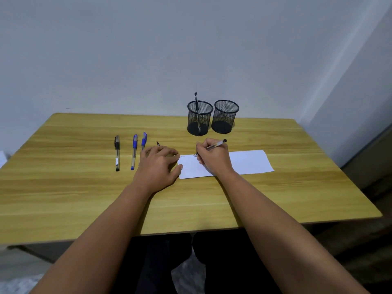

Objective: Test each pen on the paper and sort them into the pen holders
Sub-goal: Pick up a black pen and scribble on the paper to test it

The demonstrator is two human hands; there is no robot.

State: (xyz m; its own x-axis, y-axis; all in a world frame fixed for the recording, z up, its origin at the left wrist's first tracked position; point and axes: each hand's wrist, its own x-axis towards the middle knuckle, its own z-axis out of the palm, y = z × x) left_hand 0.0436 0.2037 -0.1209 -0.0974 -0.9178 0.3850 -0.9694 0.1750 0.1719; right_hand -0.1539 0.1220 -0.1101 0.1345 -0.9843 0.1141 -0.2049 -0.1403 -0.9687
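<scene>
My right hand (213, 159) grips a clear pen with a black end (218, 143), its tip down on the white paper (250, 161) near the sheet's left end. My left hand (159, 164) lies flat on the table with its fingertips at the paper's left edge; a small black piece (158, 143), perhaps a cap, pokes out behind its fingers. To the left lie a black pen (117, 152) and two blue-capped pens (134, 151) (143, 141). Two black mesh pen holders stand behind the paper: the left holder (199, 118) has one black pen in it, the right holder (225, 116) looks empty.
The wooden table (84, 198) ends close to my body at the front edge. A pale wall runs right behind the holders, and a second wall closes in on the right side.
</scene>
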